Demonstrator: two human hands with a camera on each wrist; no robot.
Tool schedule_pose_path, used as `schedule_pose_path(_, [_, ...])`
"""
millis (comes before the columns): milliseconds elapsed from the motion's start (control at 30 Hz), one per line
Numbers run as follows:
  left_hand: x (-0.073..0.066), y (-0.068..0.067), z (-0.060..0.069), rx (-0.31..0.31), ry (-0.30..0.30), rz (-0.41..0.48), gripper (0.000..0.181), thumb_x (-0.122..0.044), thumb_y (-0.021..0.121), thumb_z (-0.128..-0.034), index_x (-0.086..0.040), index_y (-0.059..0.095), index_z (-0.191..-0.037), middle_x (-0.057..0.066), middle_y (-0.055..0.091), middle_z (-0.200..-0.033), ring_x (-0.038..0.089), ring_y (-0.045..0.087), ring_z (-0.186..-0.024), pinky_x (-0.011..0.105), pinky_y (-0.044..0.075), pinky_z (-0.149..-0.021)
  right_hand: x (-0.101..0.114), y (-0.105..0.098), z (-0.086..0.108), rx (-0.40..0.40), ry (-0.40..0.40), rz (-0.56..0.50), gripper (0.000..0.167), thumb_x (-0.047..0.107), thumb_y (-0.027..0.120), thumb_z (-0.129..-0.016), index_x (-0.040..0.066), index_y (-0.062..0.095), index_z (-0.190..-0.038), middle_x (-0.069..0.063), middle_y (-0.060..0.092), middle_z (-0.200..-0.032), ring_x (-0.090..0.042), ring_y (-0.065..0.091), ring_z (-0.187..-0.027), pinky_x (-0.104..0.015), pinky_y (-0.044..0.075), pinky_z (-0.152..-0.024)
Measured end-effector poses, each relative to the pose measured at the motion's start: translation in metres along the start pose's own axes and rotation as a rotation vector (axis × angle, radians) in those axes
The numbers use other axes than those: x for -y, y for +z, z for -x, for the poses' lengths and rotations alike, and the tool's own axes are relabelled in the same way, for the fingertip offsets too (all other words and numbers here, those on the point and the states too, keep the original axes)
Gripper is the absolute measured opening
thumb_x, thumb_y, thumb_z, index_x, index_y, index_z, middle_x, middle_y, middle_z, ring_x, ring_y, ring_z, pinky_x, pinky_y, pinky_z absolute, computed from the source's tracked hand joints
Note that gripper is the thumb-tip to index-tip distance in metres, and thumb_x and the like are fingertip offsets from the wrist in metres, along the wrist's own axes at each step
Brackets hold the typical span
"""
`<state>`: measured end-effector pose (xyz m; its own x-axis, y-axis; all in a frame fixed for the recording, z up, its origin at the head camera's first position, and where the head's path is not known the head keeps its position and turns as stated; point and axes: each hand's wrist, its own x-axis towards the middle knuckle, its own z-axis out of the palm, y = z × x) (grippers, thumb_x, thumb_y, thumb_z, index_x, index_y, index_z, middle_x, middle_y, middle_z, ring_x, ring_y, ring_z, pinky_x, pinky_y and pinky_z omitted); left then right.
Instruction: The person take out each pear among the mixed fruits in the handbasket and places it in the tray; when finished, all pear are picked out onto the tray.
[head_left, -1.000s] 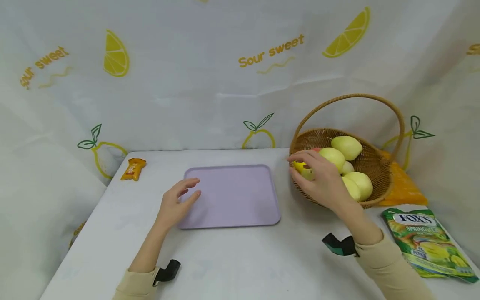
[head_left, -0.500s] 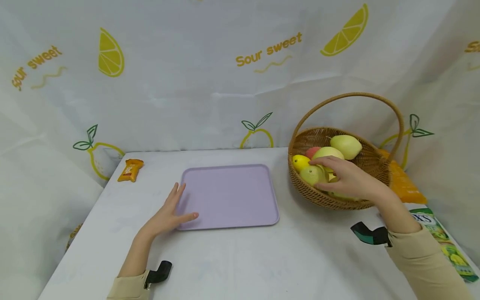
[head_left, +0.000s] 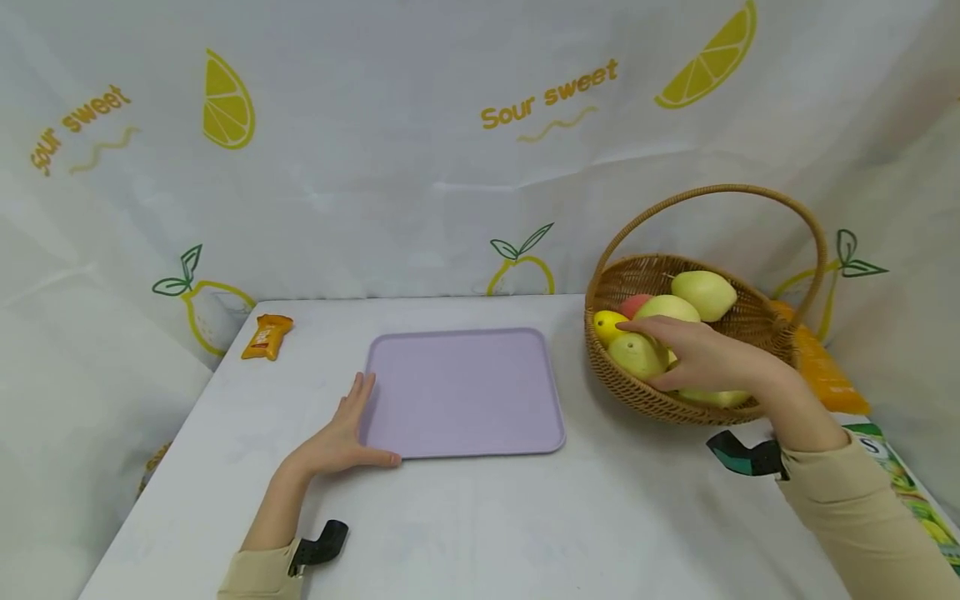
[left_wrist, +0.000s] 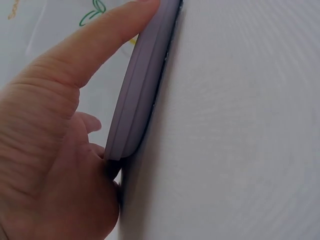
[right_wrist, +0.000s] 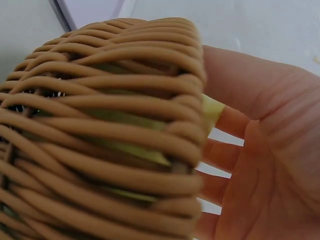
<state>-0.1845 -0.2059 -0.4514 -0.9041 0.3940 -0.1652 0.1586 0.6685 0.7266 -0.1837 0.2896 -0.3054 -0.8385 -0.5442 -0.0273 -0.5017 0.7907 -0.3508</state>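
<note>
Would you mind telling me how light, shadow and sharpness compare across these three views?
Head: even light, lettering legible on the cloth, soft shadow on the table below the basket. Left wrist: dimmer; the left hand is close and its creases show, the table faintly rippled. Right wrist: basket weave fairly sharp, fruit behind it indistinct.

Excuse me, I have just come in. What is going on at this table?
A person is working with both hands. The left hand touches the near left corner of a lilac tray, fingers spread along its edge. The right hand is over a wicker basket, thumb and fingers about a pale green fruit; whether it grips it, I cannot tell. That fruit is inside the basket.
</note>
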Motion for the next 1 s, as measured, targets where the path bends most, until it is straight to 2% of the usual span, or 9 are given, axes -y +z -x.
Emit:
schedule_pose_path(200, [0.0052,0.0025,-0.0017,-0.022,0.028,-0.004,0.134,-0.049,0.086,-0.0676,-0.011,-0.006,-0.157,0.019,-0.018,-0.160,0.051,-0.012,-0.141,0.069,0.003,-0.108,-0.0011,0.0008,-0.0013,0.003,-0.016,0.027,0.070,0.012,0.080,-0.079,0.003,0.049,-0.141,-0.011,0.058,-0.132,-0.023,0.054,-0.107,-0.044,0.047,-0.087])
schedule_pose_path(467, [0.0064,0.0021,-0.0026,-0.055,0.050,-0.011,0.132,-0.049,0.087,-0.0661,-0.011,-0.001,-0.158,0.019,-0.013,-0.161,0.054,-0.005,-0.141,0.070,0.007,-0.108,-0.0039,0.0023,0.0001,-0.052,-0.042,0.043,0.066,0.009,0.081,-0.076,0.005,0.054,-0.136,-0.006,0.059,-0.128,-0.020,0.055,-0.108,-0.043,0.048,-0.087])
schedule_pose_path(667, [0.0053,0.0006,-0.0043,-0.058,0.050,-0.023,0.132,-0.050,0.087,-0.0656,-0.012,0.000,-0.158,0.018,-0.012,-0.161,0.054,-0.003,-0.141,0.069,0.008,-0.108,-0.0079,0.0029,0.0040,-0.111,0.005,0.010,0.069,0.021,0.085,-0.075,0.007,0.053,-0.135,-0.008,0.059,-0.127,-0.021,0.054,-0.105,-0.042,0.048,-0.082])
schedule_pose_path(767, [0.0054,-0.0004,-0.0053,-0.064,0.053,-0.029,0.133,-0.050,0.087,-0.0649,-0.012,0.001,-0.158,0.019,-0.011,-0.161,0.054,-0.002,-0.141,0.069,0.009,-0.108,-0.0085,0.0030,0.0045,-0.168,0.018,-0.026,0.072,0.025,0.087,-0.074,0.008,0.053,-0.135,-0.008,0.058,-0.128,-0.019,0.052,-0.106,-0.040,0.048,-0.081])
schedule_pose_path(867, [0.0063,-0.0006,-0.0062,-0.071,0.052,-0.034,0.133,-0.051,0.088,-0.0641,-0.012,0.002,-0.158,0.018,-0.010,-0.161,0.053,-0.001,-0.141,0.068,0.010,-0.109,-0.0074,0.0035,0.0035,-0.226,0.036,-0.089,0.073,0.026,0.088,-0.073,0.014,0.053,-0.136,-0.003,0.056,-0.130,-0.017,0.052,-0.109,-0.036,0.046,-0.083])
schedule_pose_path(1000, [0.0073,-0.0006,-0.0065,-0.072,0.050,-0.038,0.133,-0.051,0.087,-0.0639,-0.013,0.002,-0.158,0.017,-0.010,-0.162,0.053,0.000,-0.142,0.068,0.010,-0.108,-0.0030,0.0041,0.0021,-0.267,0.103,-0.194,0.075,0.029,0.086,-0.075,0.020,0.050,-0.140,-0.003,0.052,-0.131,-0.027,0.055,-0.112,-0.032,0.048,-0.083])
